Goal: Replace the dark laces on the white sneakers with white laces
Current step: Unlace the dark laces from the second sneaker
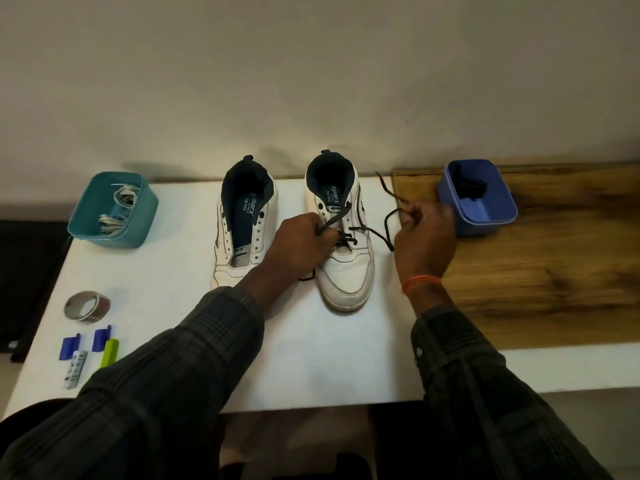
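Here we have the right sneaker (346, 251) on the white surface (311, 358) still half threaded with its dark lace (388, 233), while the left sneaker (242, 223) beside it is bare. Our left hand (298, 247) pinches the lace at the eyelets; our right hand (424, 233) curls around its freed end. The lace looks limp and light, so we judge it best gripped near each eyelet. White laces (117, 213) wait in the teal tub (104, 237).

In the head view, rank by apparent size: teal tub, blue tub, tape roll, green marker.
1. teal tub and blue tub: look alike, not ranked
2. tape roll
3. green marker
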